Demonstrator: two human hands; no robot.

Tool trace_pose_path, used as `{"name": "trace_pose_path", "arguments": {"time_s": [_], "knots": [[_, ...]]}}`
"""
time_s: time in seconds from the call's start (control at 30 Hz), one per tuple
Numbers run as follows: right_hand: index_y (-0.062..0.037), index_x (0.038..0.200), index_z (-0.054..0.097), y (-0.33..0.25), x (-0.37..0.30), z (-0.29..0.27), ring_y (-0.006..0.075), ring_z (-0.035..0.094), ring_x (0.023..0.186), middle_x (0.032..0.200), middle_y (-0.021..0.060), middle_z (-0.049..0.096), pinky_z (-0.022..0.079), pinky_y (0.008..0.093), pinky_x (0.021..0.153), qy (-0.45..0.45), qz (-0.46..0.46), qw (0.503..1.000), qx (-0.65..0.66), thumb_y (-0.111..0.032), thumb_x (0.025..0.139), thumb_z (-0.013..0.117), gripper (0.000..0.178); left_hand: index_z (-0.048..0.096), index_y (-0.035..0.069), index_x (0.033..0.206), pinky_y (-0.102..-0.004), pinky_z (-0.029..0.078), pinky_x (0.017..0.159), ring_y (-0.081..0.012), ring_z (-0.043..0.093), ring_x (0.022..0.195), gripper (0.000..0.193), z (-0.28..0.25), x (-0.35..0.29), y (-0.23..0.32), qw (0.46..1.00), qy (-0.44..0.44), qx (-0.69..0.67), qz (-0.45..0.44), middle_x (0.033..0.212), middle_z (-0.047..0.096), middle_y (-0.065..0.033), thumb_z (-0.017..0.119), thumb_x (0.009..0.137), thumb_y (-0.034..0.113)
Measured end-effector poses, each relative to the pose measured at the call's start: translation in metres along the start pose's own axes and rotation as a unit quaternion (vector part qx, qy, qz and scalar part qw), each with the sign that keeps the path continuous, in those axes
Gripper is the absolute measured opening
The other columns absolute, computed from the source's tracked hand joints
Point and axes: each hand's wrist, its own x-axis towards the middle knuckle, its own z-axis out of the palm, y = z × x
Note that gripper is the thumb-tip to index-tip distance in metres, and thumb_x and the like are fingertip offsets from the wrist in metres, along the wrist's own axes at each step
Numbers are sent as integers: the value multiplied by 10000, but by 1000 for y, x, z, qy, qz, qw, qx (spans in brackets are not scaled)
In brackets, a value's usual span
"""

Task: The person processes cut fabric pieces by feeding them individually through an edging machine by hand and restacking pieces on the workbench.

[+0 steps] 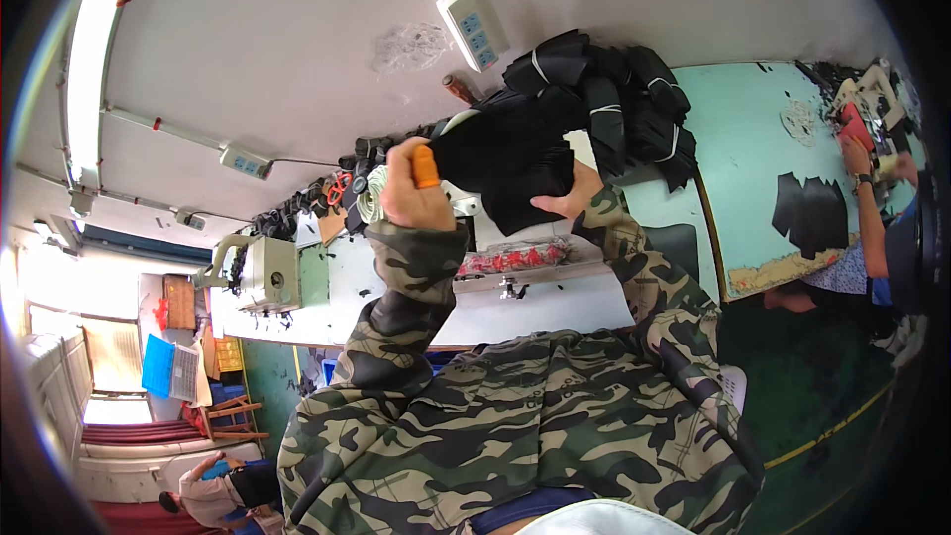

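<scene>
Both my hands are raised over the white worktable (pixel 555 312), gripping a stack of thin, floppy black pieces (pixel 505 154). My left hand (pixel 414 196) is closed at the stack's left edge, and an orange cover (pixel 425 167) sits on one of its fingers. Lower on the right, my right hand (pixel 577 193) pinches the stack's edge between thumb and fingers. The pieces hang fanned out between the hands and hide part of the machine behind. Below them lies a machine bed (pixel 535 282) with a red-patterned strip (pixel 515 257) along it.
Tied black bundles (pixel 604 89) are heaped behind my right hand. Left of my hands lie a pale cord coil (pixel 371 196) and orange-handled scissors (pixel 339 187). A sewing machine (pixel 269 275) stands farther left. A co-worker's arm (pixel 870 208) reaches over the pale green table (pixel 743 149) at right.
</scene>
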Motion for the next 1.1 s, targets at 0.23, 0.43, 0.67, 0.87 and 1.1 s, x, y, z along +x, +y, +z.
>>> {"name": "trace_pose_path", "arguments": {"time_s": [0.23, 0.43, 0.67, 0.87, 1.1], "knots": [[21, 1020, 581, 3, -6, -22, 192, 610, 819, 928, 113, 626, 488, 296, 771, 101, 145, 958, 224, -134, 650, 731, 428, 546, 22, 960, -255, 486, 462, -140, 585, 538, 150, -6, -16, -41, 878, -95, -336, -328, 754, 597, -77, 460, 914, 137], [5, 1101, 519, -6, -46, -45, 228, 619, 824, 968, 136, 604, 531, 328, 711, 161, 153, 868, 444, -147, 782, 596, 362, 525, 8, 979, -304, 536, 488, -169, 601, 566, 157, 6, -24, -49, 871, -65, -339, -349, 770, 584, -77, 441, 919, 125], [-9, 1079, 564, -11, -89, -39, 255, 591, 966, 1033, 134, 607, 483, 395, 859, 45, 93, 733, 672, -234, 832, 521, 338, 534, 12, 1001, -266, 522, 520, -151, 585, 556, 154, 29, -50, -34, 859, -74, -380, -336, 781, 576, -75, 457, 913, 113], [4, 1114, 509, -39, -56, 3, 220, 589, 937, 1011, 123, 592, 480, 355, 839, 37, 174, 784, 595, -96, 747, 567, 385, 589, 53, 939, -199, 355, 508, -51, 458, 573, 182, 23, -77, -53, 880, -282, -280, -259, 680, 528, 21, 507, 898, 210], [-59, 1359, 204, -58, -10, 2, 318, 526, 1045, 1128, 221, 518, 406, 341, 910, 5, -68, 998, -9, -139, 615, 714, 905, 259, 50, 1321, -355, 412, 897, -287, 520, 1059, 863, 27, -55, -61, 936, -332, -102, -57, 1170, 497, -207, 774, 653, 235]]}}
